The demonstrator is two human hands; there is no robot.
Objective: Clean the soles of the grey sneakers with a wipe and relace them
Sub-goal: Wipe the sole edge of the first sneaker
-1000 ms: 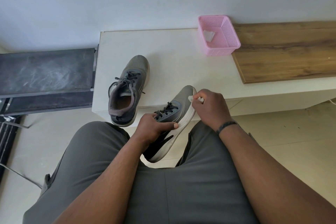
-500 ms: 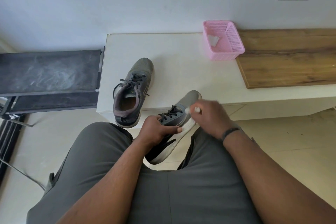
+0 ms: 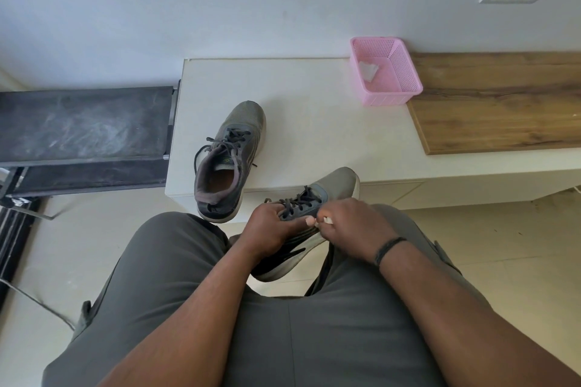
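Observation:
One grey sneaker [image 3: 338,184] with black laces is held over my lap, tilted on its side so its white sole edge faces right. My left hand [image 3: 270,228] grips it across the laced top, thumb on the side. My right hand [image 3: 352,223] pinches a small white wipe [image 3: 327,220] against the sole edge at the middle of the shoe. The other grey sneaker [image 3: 229,160] stands upright on the white bench [image 3: 314,122], its heel over the front edge, laces loosely threaded.
A pink mesh basket [image 3: 405,85] with a white scrap inside stands at the back of the bench beside a wooden board [image 3: 503,104]. A dark low bench [image 3: 81,126] is at the left. My grey-trousered legs fill the foreground above a tiled floor.
My right hand has slid the wipe back along the sole edge from the toe towards the middle of the shoe. The view has tilted slightly; the other sneaker has not moved.

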